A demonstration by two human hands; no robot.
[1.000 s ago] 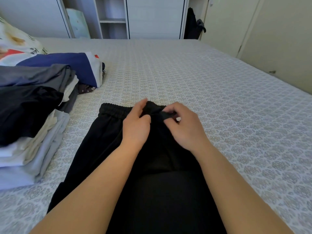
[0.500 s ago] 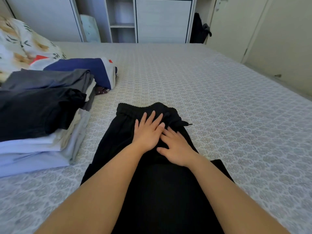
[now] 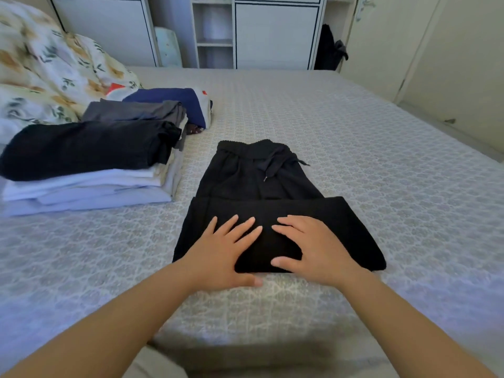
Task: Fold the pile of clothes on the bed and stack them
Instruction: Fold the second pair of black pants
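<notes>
Black drawstring trousers [image 3: 253, 181] lie folded on the bed [image 3: 368, 159], waistband away from me, with the leg part doubled over the near half. My left hand [image 3: 226, 249] lies flat on the near left of that fold, fingers spread, thumb on the sheet. My right hand [image 3: 316, 246] presses flat on the fold beside it. To the left stands a stack of folded clothes [image 3: 90, 165], black on top, white and pale blue below, with grey and navy pieces behind.
A flowered duvet [image 3: 41, 72] is bunched at the far left. White cupboards and open shelves [image 3: 215, 31] stand past the bed's far end. A dark garment [image 3: 330, 50] hangs near the door on the right.
Both hands have slid from the waistband back toward me onto the folded leg part. The view has drawn back, showing more of the bed's near edge.
</notes>
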